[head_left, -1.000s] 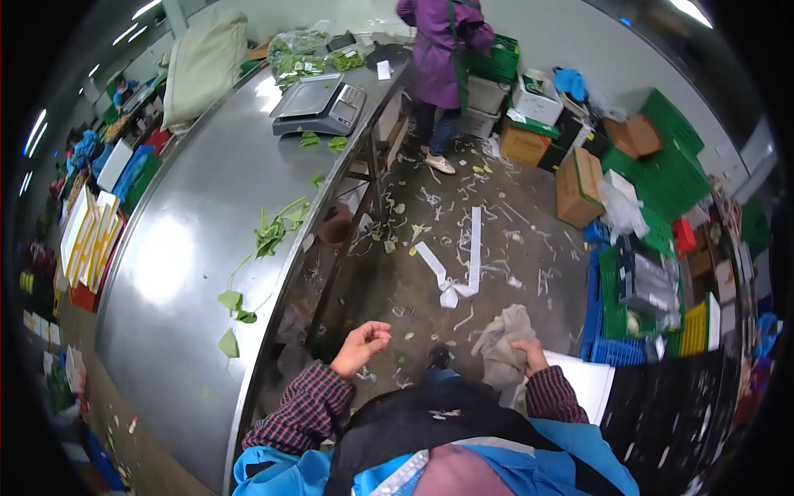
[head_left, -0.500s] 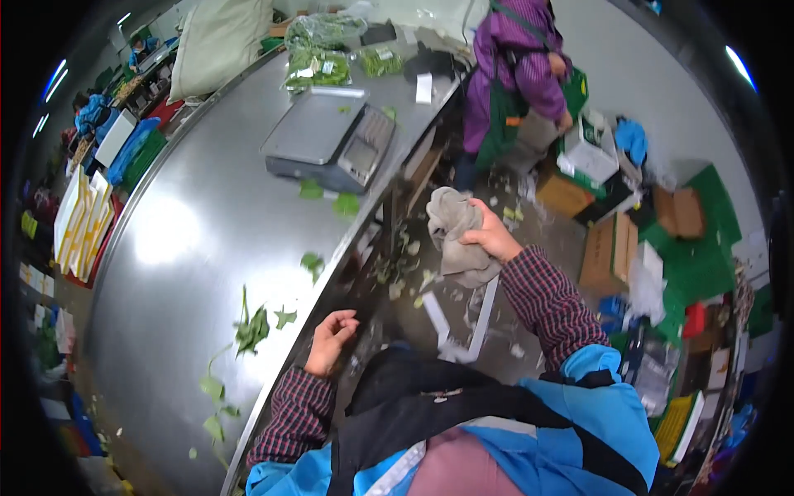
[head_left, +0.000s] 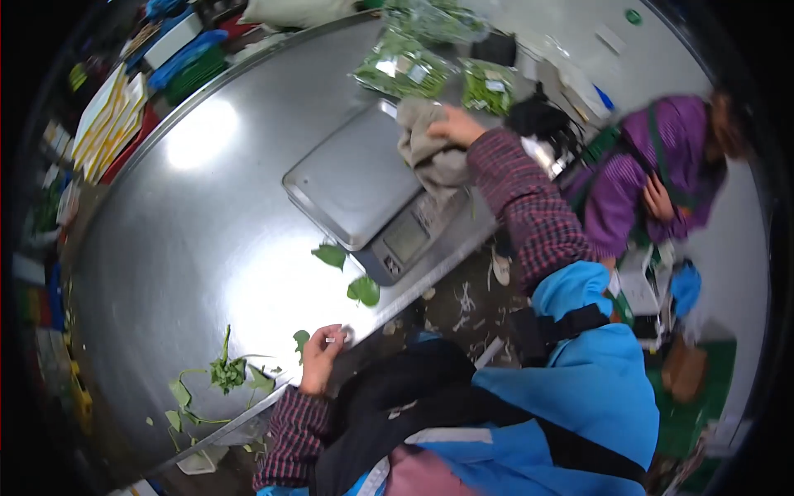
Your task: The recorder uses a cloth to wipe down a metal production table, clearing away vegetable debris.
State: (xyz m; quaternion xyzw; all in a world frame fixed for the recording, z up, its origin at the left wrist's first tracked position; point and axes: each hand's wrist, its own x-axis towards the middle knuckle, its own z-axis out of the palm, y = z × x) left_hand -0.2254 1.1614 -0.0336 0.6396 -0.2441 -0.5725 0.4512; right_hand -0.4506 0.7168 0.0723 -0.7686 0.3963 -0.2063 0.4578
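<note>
My right hand (head_left: pixel 451 128) grips a crumpled grey-beige cloth (head_left: pixel 426 153) over the upper right part of a grey scale (head_left: pixel 351 182), which stands on a steel table (head_left: pixel 174 240). My left hand (head_left: pixel 321 355) is at the table's near edge with curled fingers around a small pale thing I cannot make out. Loose green leaves (head_left: pixel 362 290) lie below the scale, and a leafy stem bunch (head_left: pixel 227 372) lies to the left of my left hand. Bagged greens (head_left: pixel 401 70) sit behind the scale.
A co-worker in purple (head_left: pixel 628 165) bends beside the table at the right, among crates and boxes (head_left: pixel 637 289). Dark items (head_left: pixel 538 112) lie at the table's far end. Stacked white and yellow trays (head_left: pixel 107 124) stand beyond the left edge. Scraps litter the floor (head_left: pixel 463 302).
My right hand has carried the cloth up from beside the table to the scale. My view has swung toward the table. The co-worker has bent over further.
</note>
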